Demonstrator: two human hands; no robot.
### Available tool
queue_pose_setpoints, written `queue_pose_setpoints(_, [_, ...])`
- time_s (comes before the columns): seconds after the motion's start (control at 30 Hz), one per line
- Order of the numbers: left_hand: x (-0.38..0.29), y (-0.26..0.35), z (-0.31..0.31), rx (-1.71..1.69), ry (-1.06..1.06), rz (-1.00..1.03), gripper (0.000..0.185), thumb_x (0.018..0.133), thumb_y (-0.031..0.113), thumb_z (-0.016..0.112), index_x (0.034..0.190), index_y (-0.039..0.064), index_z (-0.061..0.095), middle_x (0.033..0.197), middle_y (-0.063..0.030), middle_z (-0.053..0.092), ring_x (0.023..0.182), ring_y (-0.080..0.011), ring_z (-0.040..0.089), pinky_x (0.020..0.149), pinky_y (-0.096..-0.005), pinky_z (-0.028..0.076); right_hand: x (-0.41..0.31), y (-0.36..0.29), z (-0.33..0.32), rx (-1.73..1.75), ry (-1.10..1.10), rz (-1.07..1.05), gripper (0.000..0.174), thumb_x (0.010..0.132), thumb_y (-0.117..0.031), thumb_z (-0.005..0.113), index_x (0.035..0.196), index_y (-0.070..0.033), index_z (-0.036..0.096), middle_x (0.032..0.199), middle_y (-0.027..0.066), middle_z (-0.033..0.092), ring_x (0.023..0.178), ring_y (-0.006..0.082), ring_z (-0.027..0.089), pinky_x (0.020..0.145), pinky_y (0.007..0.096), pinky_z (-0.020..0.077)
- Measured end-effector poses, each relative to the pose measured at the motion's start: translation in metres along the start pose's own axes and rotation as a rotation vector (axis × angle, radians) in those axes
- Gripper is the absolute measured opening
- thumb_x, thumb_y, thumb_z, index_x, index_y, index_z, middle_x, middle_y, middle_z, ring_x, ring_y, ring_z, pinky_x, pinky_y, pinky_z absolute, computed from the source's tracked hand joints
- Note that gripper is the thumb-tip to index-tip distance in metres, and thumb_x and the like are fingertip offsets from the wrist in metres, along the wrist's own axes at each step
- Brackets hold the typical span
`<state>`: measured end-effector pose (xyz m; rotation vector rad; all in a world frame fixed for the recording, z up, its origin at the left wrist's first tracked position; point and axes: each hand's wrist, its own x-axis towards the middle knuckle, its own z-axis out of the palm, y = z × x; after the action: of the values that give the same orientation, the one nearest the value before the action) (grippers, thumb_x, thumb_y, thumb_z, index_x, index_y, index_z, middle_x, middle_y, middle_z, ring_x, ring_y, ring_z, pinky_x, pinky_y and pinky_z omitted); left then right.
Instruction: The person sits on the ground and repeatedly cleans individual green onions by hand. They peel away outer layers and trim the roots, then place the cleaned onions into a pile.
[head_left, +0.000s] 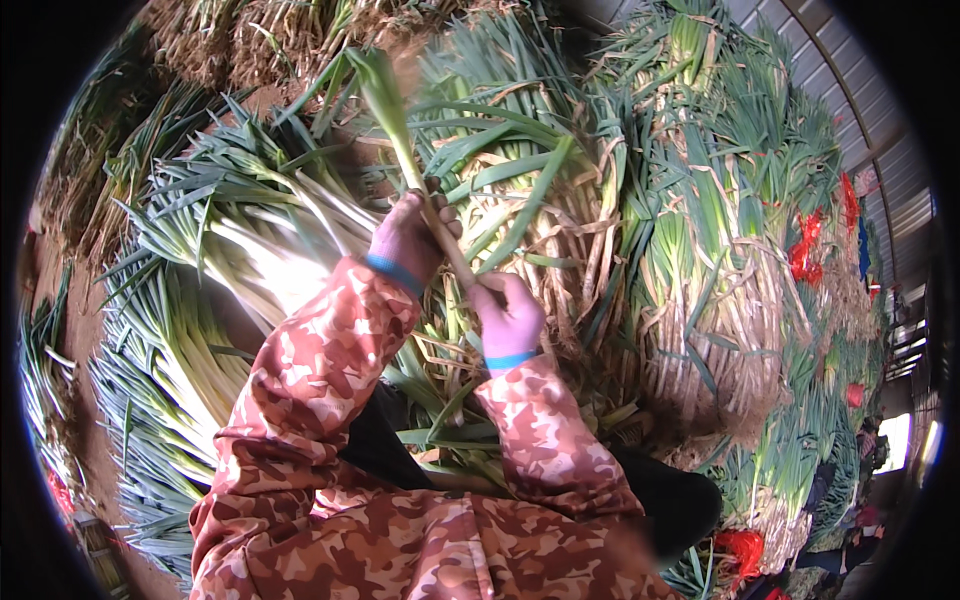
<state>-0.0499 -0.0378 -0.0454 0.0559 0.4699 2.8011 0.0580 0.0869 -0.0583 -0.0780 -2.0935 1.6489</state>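
My left hand (411, 234), in a purple glove with a blue cuff, is closed around the pale stem of a green onion stalk (403, 146). The stalk slants up and to the left, its green leaves fanned out at the top. At the stalk's lower end, my right hand (511, 313) in a matching glove pinches it between thumb and fingers. Just left of my left arm lies a pile of green onions with clean white stems (262, 262). Beyond my right hand, unpeeled green onions (551, 247) with dry brown leaves lie heaped.
Large stacks of green onions (720, 300) stand to the right, with red plastic ties (806, 247) among them. Another pile of stalks (172, 375) lies at left on the brown ground (86, 360). Loose leaves (450, 420) cover the floor before my dark-trousered knees. A corrugated metal wall (840, 75) rises at upper right.
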Motion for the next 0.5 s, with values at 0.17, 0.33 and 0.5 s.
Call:
queue_pose_setpoints(0.17, [0.0019, -0.0005, -0.0045, 0.080, -0.145, -0.004, 0.018, 0.086, 0.016, 0.062, 0.096, 0.007, 0.051, 0.091, -0.0099, 0.055, 0.085, -0.0247, 0.055, 0.081, -0.0402, 0.047, -0.0007, 0.0094, -0.0103, 0.500, 0.006, 0.333, 0.011, 0.086, -0.004, 0.062, 0.095, 0.002, 0.061, 0.086, 0.0033, 0.064, 0.075, 0.0094, 0.057, 0.069, 0.0215, 0.0476])
queue_pose_setpoints(0.33, [0.0012, -0.0046, -0.0049, 0.024, -0.148, 0.021, 0.016, 0.086, 0.009, 0.061, 0.096, 0.006, 0.049, 0.091, -0.0101, 0.053, 0.085, -0.0248, 0.054, 0.080, -0.0400, 0.048, -0.0007, 0.0023, -0.0054, 0.153, -0.023, 0.187, 0.018, 0.078, -0.002, 0.069, 0.094, 0.001, 0.062, 0.078, 0.0053, 0.066, 0.069, 0.0100, 0.060, 0.067, 0.0243, 0.0508])
queue_pose_setpoints(0.5, [-0.0008, -0.0051, -0.0065, 0.061, -0.116, 0.012, 0.013, 0.088, 0.008, 0.057, 0.095, 0.004, 0.047, 0.092, -0.0103, 0.051, 0.085, -0.0250, 0.054, 0.078, -0.0396, 0.049, 0.0047, 0.0027, -0.0093, -0.068, -0.104, 0.211, 0.014, 0.076, -0.004, 0.071, 0.086, 0.001, 0.063, 0.072, 0.0085, 0.067, 0.063, 0.0113, 0.062, 0.061, 0.0263, 0.0498])
